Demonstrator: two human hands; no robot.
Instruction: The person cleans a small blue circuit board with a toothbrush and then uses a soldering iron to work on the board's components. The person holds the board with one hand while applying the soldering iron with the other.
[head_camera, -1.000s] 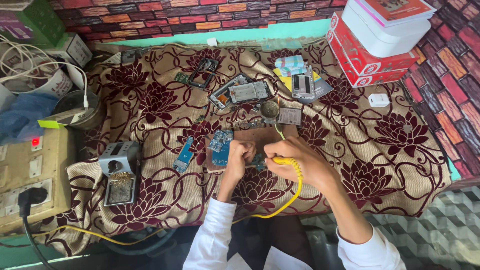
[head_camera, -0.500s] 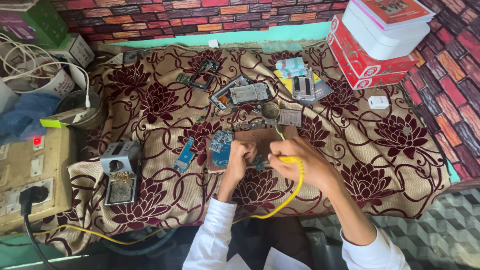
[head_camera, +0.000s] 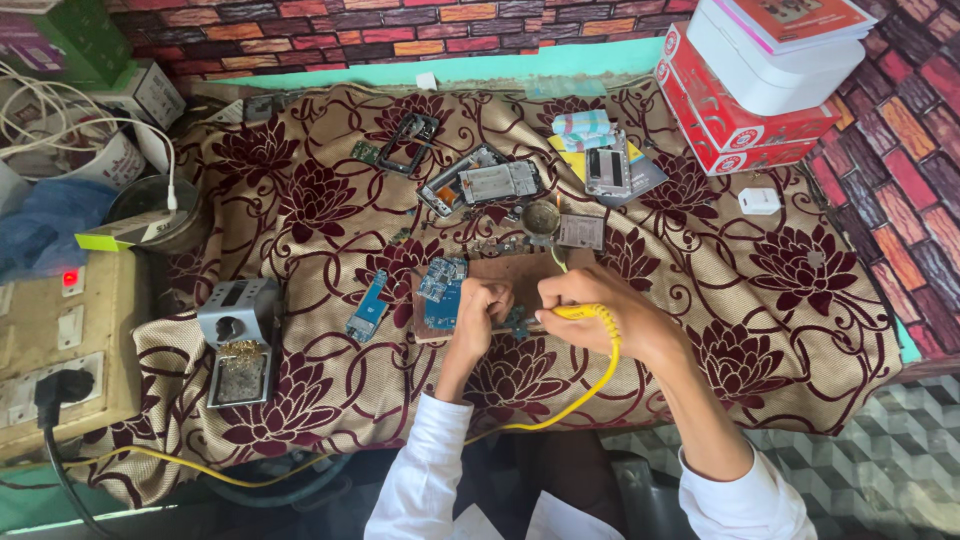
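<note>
right hand (head_camera: 600, 305) grips yellow soldering iron (head_camera: 585, 313), tip at a small circuit board (head_camera: 517, 323) pinched by left hand (head_camera: 478, 308), both over wooden block (head_camera: 525, 272). blue boards (head_camera: 441, 290) just left of left hand; metal iron stand (head_camera: 239, 340) far left.

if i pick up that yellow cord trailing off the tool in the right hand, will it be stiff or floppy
Probably floppy: the yellow cord sags in a loose curve from the yellow-handled tool in the right hand and drapes off the patterned cloth. It looks thin, so likely light. Lifting it would probably tug the tool, since the two are joined.
</note>
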